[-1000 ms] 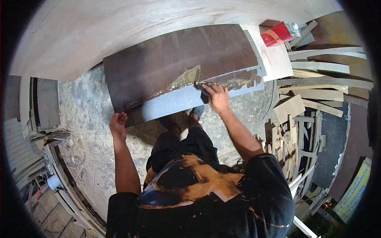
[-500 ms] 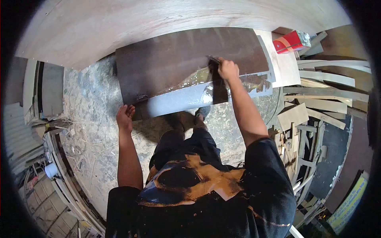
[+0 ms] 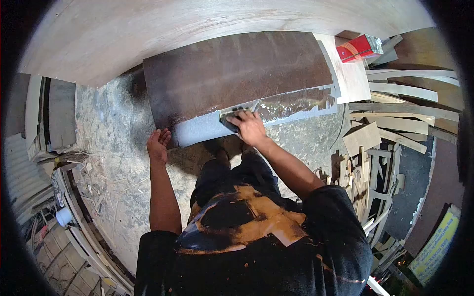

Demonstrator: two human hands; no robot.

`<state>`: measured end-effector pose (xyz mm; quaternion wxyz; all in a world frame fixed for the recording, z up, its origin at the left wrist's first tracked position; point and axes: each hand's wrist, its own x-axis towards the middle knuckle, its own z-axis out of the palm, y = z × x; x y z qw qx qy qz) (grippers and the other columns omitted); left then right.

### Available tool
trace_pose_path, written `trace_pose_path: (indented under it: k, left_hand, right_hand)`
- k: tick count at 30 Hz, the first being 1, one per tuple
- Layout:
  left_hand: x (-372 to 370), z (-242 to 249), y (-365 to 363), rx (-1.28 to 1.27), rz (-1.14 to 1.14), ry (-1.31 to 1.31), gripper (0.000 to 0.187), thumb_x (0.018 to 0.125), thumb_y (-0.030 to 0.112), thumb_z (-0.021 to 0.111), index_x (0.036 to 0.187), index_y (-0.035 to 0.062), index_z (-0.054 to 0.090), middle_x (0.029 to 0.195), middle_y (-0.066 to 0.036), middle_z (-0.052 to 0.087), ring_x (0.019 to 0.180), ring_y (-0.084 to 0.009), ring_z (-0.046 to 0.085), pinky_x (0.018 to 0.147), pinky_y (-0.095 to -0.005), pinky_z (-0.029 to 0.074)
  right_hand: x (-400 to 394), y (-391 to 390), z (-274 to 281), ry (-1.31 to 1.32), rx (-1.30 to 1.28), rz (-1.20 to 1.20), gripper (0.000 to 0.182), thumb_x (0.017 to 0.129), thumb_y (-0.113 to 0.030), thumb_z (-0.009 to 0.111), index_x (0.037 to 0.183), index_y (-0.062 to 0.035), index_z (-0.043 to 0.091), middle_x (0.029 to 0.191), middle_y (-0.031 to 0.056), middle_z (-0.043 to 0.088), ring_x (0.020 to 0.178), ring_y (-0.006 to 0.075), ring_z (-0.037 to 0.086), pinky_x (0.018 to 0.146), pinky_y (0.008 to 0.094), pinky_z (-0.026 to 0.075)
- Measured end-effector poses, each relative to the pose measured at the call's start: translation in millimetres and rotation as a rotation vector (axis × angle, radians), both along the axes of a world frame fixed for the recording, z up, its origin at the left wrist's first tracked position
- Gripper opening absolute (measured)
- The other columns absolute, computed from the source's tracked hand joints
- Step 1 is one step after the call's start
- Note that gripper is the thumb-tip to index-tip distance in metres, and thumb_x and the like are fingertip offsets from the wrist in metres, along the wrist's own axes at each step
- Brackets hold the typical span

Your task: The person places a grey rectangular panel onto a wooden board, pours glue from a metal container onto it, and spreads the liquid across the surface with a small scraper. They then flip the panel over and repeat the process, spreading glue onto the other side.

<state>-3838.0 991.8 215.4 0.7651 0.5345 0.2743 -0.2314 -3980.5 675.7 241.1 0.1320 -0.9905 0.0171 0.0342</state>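
Observation:
A large brown board [image 3: 232, 69] lies in front of me, with a pale, wet-looking strip [image 3: 197, 129] along its near edge. My right hand [image 3: 251, 128] is closed on a dark flat spreader [image 3: 230, 118], which rests against the board near the middle of that strip. To the right of the tool, a glossy smeared patch [image 3: 291, 106] covers part of the board. My left hand [image 3: 159, 143] is beside the board's near left corner, palm partly upward, fingers slightly curled and apart, holding nothing.
A red can [image 3: 359, 48] stands on a pale panel at the upper right. Wood strips [image 3: 405, 93] and offcuts are piled on the right. A large pale panel [image 3: 197, 24] spans the far side. Scraps litter the floor [image 3: 118, 187] at left.
My right hand has moved left and toward me with the spreader, which now lies flatter over the pale strip. The wet pool along the strip looks thinner. My left hand has barely moved.

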Motion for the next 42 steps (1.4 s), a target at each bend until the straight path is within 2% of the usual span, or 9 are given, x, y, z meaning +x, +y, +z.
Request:
trace_pose_path:
  k: [7,11,13,19,25,32,38,40,42]
  left_hand:
    - [2.9,-17.2,11.5,-0.038,-0.016,-0.012,0.017,0.087,0.012,0.051,0.099,0.0,0.05,0.092,-0.015,0.061,0.085,-0.0231,0.062,0.075,-0.0317,0.052]
    - [8.6,-8.0,12.9,-0.163,-0.022,-0.001,0.021,0.09,0.019,0.044,0.098,0.0004,0.051,0.093,-0.016,0.061,0.086,-0.0254,0.062,0.08,-0.0353,0.051]
    - [8.6,-7.5,14.3,-0.178,0.0,0.012,0.025,0.091,0.022,0.042,0.1,0.0002,0.05,0.092,-0.016,0.061,0.087,-0.0261,0.061,0.082,-0.0364,0.05]
    - [8.0,-11.8,7.9,-0.215,0.089,0.013,0.038,0.092,0.033,0.043,0.114,0.0019,0.046,0.089,-0.017,0.061,0.091,-0.0279,0.06,0.087,-0.0384,0.048]
    - [18.3,-19.8,8.0,-0.033,-0.077,-0.031,0.039,0.089,0.03,0.049,0.116,0.0015,0.047,0.086,-0.013,0.057,0.082,-0.0271,0.062,0.078,-0.0346,0.05]
    - [38.9,-18.0,14.3,0.084,-0.125,-0.113,0.036,0.087,0.027,0.054,0.115,0.0048,0.049,0.086,-0.006,0.045,0.073,-0.0239,0.06,0.074,-0.0352,0.051]
    - [52.1,5.8,2.0,0.171,-0.24,-0.104,0.041,0.088,0.034,0.051,0.119,0.0072,0.048,0.111,-0.009,0.049,0.093,-0.0273,0.056,0.083,-0.0422,0.047]
    - [60.6,1.9,4.9,-0.088,-0.248,-0.038,0.045,0.089,0.035,0.05,0.125,0.0092,0.046,0.128,-0.01,0.048,0.116,-0.0267,0.047,0.096,-0.0457,0.037]
    - [61.1,30.1,-8.5,-0.169,-0.269,-0.057,0.051,0.089,0.038,0.049,0.13,0.008,0.041,0.131,-0.01,0.045,0.119,-0.0281,0.043,0.099,-0.0489,0.032]
  right_hand:
    - [-70.7,2.8,0.4,0.015,-0.081,0.015,0.055,0.073,-0.013,0.058,0.125,-0.0294,0.051,0.137,0.0014,0.039,0.121,0.0202,0.039,0.095,0.045,0.03]
    - [-64.7,0.0,56.0,-0.11,0.067,-0.05,0.048,0.07,-0.004,0.058,0.114,-0.0244,0.062,0.12,0.0008,0.057,0.11,0.0186,0.05,0.091,0.0386,0.033]
    - [-26.2,-10.7,61.8,-0.269,0.164,-0.109,0.045,0.072,0.004,0.048,0.107,-0.0188,0.065,0.109,0.0087,0.064,0.096,0.0235,0.059,0.077,0.0365,0.04]
    - [83.4,-15.7,10.8,-0.053,-0.064,-0.325,0.037,0.071,-0.012,0.057,0.107,-0.0181,0.063,0.105,0.008,0.062,0.094,0.0272,0.058,0.082,0.0404,0.042]
    - [54.1,87.9,-10.1,-0.093,0.064,-0.075,0.031,0.074,-0.017,0.056,0.104,-0.0184,0.063,0.101,0.0077,0.062,0.096,0.0269,0.058,0.088,0.0402,0.038]
    - [35.3,87.1,37.0,0.029,0.098,0.03,0.04,0.077,-0.015,0.054,0.116,-0.0205,0.059,0.109,0.0075,0.057,0.104,0.0242,0.05,0.088,0.0393,0.036]
    - [-23.5,70.5,7.9,0.119,0.034,0.281,0.044,0.079,-0.015,0.053,0.12,-0.0301,0.057,0.116,0.0023,0.051,0.11,0.0198,0.044,0.092,0.0406,0.033]
    - [-36.0,72.0,30.9,0.068,0.117,0.288,0.045,0.077,-0.013,0.055,0.118,-0.0295,0.059,0.116,0.002,0.051,0.109,0.0196,0.045,0.093,0.0405,0.033]
    - [-38.2,68.7,62.1,-0.084,0.224,0.24,0.048,0.07,-0.006,0.061,0.113,-0.0278,0.062,0.114,0.0023,0.054,0.103,0.0201,0.049,0.091,0.0406,0.035]
